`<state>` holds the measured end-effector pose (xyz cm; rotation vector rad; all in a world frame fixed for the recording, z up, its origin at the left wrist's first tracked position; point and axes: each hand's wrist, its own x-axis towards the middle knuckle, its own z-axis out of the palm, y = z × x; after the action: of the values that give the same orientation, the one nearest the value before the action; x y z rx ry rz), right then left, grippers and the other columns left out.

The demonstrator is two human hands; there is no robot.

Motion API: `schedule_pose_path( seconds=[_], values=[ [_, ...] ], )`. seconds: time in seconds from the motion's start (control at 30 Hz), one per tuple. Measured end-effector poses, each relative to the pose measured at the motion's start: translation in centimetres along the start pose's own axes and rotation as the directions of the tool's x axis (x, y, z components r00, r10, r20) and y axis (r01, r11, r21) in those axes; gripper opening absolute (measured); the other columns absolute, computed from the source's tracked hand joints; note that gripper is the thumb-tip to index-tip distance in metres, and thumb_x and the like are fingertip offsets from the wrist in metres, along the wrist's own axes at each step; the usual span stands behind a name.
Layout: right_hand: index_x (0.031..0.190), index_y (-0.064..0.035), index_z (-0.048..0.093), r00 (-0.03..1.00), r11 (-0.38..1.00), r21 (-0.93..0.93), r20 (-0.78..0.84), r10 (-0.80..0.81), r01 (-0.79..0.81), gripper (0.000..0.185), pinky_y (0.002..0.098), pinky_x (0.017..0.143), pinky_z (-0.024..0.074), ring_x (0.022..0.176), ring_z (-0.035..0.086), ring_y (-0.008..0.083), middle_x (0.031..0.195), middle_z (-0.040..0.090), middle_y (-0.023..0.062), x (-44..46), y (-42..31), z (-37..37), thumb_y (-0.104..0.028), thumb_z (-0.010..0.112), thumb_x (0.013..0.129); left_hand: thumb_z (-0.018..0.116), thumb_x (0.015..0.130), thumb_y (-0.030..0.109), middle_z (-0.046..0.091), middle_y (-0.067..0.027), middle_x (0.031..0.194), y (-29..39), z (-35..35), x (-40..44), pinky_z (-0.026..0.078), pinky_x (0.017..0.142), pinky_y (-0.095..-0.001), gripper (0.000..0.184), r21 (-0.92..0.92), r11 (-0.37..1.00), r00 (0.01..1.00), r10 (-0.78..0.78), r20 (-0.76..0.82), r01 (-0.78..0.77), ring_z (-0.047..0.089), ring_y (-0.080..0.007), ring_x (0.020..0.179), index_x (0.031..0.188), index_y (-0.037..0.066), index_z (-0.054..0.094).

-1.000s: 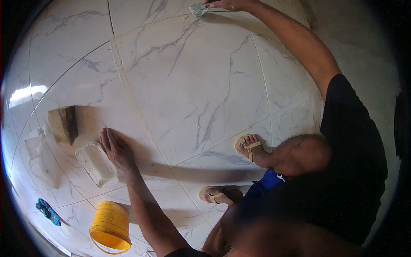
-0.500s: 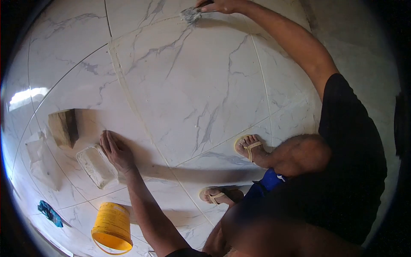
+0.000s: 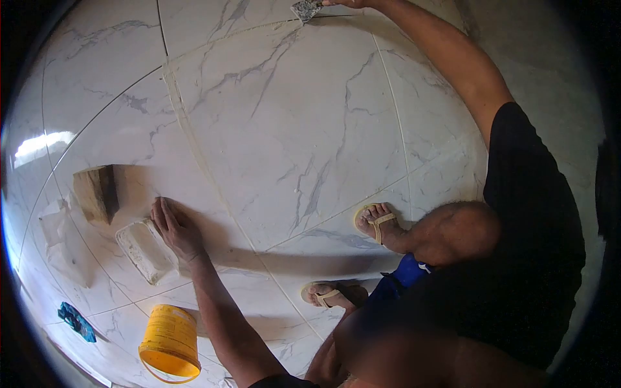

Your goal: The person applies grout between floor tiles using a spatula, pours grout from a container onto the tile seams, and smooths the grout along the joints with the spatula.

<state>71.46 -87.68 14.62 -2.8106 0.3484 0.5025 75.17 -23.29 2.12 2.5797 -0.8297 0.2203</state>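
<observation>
Near the top edge, my right hand (image 3: 352, 3), partly cut off by the frame, is closed round the handle of a scraper. The blade (image 3: 306, 10) is smeared with grey-white paste and lies at a joint of the marbled tiles. My left hand (image 3: 176, 229) rests on the floor, its fingers stretched out close together, beside the right rim of a white tray (image 3: 139, 251). Whitish residue coats the inside of that tray.
A wooden block (image 3: 96, 194) stands above the tray, with a crumpled white bag (image 3: 63, 242) to its left. Lower down are a yellow bucket (image 3: 169, 336) and a teal wrapper (image 3: 76, 321). My sandalled feet (image 3: 378, 223) are on the tiles (image 3: 304, 142).
My right hand with the scraper moved left along the joint, then back right and up. My left hand stays beside the tray.
</observation>
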Motion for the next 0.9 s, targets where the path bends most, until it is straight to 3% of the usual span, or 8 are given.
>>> schedule_pose_path(
  seconds=[0.27,0.7,0.9],
  values=[
    [0.114,-0.0061,0.072,0.998,0.988,0.141,-0.036,-0.056,0.06,0.034,0.0388,0.091,0.0522,0.101,0.069,0.0253,0.109,0.074,0.0125,1.1,0.5,2.4,-0.027,0.072,0.088,0.054,0.098,0.002,0.057,-0.0215,0.14,-0.1,0.1,-0.1,0.04,0.113,-0.0489,0.036,0.03,0.999,1.0,-0.017,0.026,0.016,0.052,-0.0388,0.132,0.134,-0.001,0.058],
    [0.115,-0.0047,0.071,0.998,0.976,0.209,-0.008,-0.062,0.063,0.033,0.0381,0.091,0.0521,0.101,0.069,0.0237,0.108,0.074,0.0125,0.5,1.7,2.5,-0.023,0.072,0.088,0.054,0.098,0.003,0.057,-0.0221,0.138,0.5,-0.2,0.1,0.041,0.112,-0.0479,0.036,0.017,1.0,0.999,-0.025,0.028,0.025,0.052,-0.0396,0.131,0.133,-0.003,0.058],
    [0.113,-0.0044,0.07,0.987,0.983,0.126,0.07,-0.144,0.134,0.031,0.0374,0.09,0.0523,0.099,0.069,0.0232,0.107,0.074,0.0117,1.3,1.6,2.0,-0.019,0.073,0.086,0.054,0.098,0.004,0.057,-0.0227,0.138,0.6,-0.2,0.2,0.041,0.113,-0.0483,0.037,0.014,1.0,1.0,-0.023,0.021,0.022,0.052,-0.0397,0.132,0.133,-0.003,0.058]
  ],
)
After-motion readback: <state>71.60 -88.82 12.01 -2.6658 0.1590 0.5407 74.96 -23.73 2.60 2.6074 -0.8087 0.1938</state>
